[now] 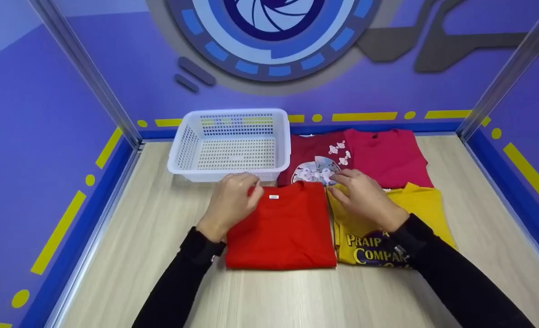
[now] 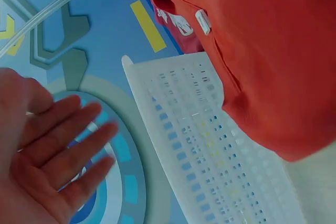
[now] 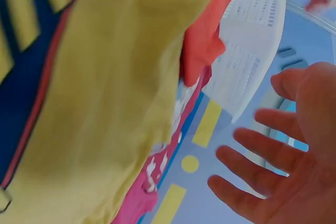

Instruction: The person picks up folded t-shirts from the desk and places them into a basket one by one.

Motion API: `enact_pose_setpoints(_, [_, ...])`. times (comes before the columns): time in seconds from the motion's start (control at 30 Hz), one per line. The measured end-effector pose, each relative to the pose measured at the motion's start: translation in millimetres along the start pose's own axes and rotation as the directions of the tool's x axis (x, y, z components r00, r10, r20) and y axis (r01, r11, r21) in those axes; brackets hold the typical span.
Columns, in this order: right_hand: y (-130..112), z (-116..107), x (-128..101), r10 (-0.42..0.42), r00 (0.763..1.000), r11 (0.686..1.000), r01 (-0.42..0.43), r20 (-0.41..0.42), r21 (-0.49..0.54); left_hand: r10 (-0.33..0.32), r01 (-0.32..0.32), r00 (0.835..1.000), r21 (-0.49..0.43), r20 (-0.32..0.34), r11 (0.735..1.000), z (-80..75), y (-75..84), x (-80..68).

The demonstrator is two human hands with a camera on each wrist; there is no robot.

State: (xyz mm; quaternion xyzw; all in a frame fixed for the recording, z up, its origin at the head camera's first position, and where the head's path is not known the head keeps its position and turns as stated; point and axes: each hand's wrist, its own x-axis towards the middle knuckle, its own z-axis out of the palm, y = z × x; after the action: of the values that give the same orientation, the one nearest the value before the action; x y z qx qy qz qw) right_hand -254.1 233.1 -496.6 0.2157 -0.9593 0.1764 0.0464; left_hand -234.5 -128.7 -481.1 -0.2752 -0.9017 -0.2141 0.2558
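A folded red T-shirt (image 1: pixel 280 232) with a small white neck label lies on the table, collar toward the back. My left hand (image 1: pixel 235 198) is over its far left corner, by the basket's front; in the left wrist view the fingers (image 2: pixel 68 150) are spread and loosely bent with nothing in them. To the right lies a folded yellow T-shirt (image 1: pixel 419 207) with dark printed lettering. Above its far left part is my right hand (image 1: pixel 365 196), whose slightly bent fingers (image 3: pixel 262 150) hold nothing in the right wrist view.
A white perforated plastic basket (image 1: pixel 228 175) stands at the back left, nothing in it. Beside it lie a dark red T-shirt (image 1: pixel 305 150) with a printed picture and a crimson T-shirt (image 1: pixel 387 157). Blue-purple panels (image 1: pixel 114 50) enclose the wooden table (image 1: pixel 132 255) on three sides.
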Motion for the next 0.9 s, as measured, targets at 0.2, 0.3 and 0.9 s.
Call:
enact_pose_setpoints(0.2, [-7.4, 2.6, 13.8, -0.037, 0.997, 0.999, 0.037, 0.064, 0.002, -0.106, 0.105, 0.987, 0.012, 0.120, 0.994, -2.3, -12.8, -8.9])
enact_pose_setpoints(0.3, [-10.4, 7.6, 20.5, -0.016, 0.988, 0.999, 0.010, 0.153, 0.043, -0.190, 0.189, 0.953, 0.029, 0.235, 0.982, -1.2, -22.0, -14.2])
enact_pose_setpoints(0.9, [-24.9, 48.6, 46.7, 0.056, 0.981, 0.986, -0.026, 0.184, -0.164, -0.427, 0.401, 0.775, 0.159, 0.465, 0.902, 33.6, -56.7, -20.5])
